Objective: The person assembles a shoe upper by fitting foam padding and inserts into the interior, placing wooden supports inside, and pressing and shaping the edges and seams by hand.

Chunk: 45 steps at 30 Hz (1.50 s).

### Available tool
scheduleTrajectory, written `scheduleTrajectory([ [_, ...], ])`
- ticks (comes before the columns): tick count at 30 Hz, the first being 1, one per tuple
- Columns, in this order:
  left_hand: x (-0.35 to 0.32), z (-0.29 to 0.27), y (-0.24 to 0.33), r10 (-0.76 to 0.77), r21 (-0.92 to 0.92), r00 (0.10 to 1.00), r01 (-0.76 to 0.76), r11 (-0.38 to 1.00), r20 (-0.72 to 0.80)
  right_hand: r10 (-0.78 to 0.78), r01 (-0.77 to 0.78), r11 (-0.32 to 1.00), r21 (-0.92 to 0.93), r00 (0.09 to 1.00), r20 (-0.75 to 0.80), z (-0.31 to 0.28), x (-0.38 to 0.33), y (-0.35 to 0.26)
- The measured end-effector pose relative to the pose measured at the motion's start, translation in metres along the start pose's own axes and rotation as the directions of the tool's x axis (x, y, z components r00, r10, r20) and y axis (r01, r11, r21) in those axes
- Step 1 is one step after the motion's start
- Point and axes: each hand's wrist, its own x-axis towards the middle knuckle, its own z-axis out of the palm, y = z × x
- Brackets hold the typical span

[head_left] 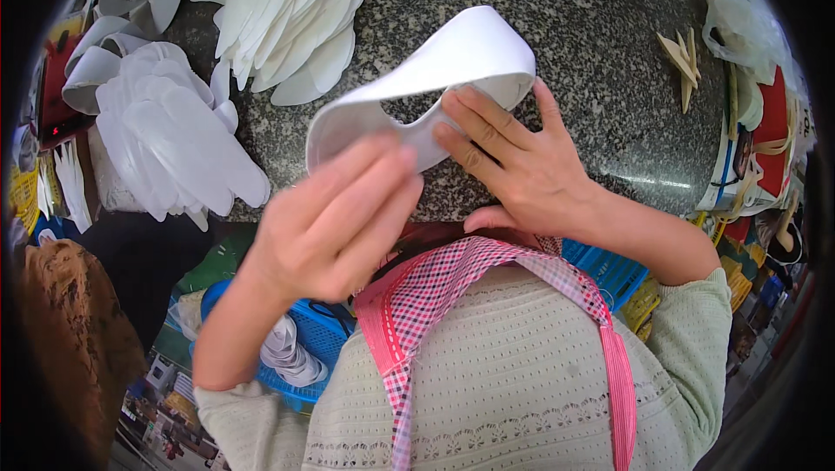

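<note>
A white loop-shaped piece that looks like a shoe upper (470, 46) stands tilted on the dark speckled stone tabletop (591, 27). My right hand (531, 153) presses its stretched fingers against the near inner wall. One of its fingers reaches past the right end, and the thumb stays apart near the table edge. Over the near left side of the piece is my left hand (339, 219), its fingers smeared by motion. Whether the left hand touches the piece or pinches anything cannot be made out.
Fanned white sole-shaped pieces (283, 10) lie at the back, with another white pile (174, 123) at the left. Thin wooden sticks (683, 62) and a clear plastic bag (744, 23) are at the right. Below the table edge, a blue basket (322, 332) contains white rolled pieces (291, 356).
</note>
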Motion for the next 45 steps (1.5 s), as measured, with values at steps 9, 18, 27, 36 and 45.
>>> scheduleTrajectory([
  [9, 0.02, 0.03, -0.02, 0.017, 0.46, 0.964, -0.141, 0.877, 0.264, -0.078, 0.075, 0.939, -0.335, 0.997, 0.002, -0.042, -0.001, 0.048],
  [18, 0.006, 0.057, 0.007, -0.093, 0.415, 0.985, 0.026, 0.91, 0.144, 0.013, -0.008, 0.999, -0.048, 0.995, 0.103, -0.02, -0.028, 0.029],
  [27, 0.013, 0.048, 0.011, -0.096, 0.426, 0.967, -0.015, 0.904, 0.236, -0.311, 0.266, 0.904, 0.335, 0.946, 0.09, -0.033, -0.059, 0.072],
  [36, 0.069, -0.002, -0.034, 0.077, 0.302, 0.849, -0.269, 0.915, 0.522, -0.273, 0.269, 0.959, -0.084, 0.811, -0.518, 0.006, 0.002, 0.037],
  [45, 0.019, 0.032, -0.027, 0.129, 0.575, 0.973, -0.217, 0.789, 0.19, -0.169, 0.146, 0.979, -0.14, 0.971, -0.167, -0.037, -0.004, 0.017],
])
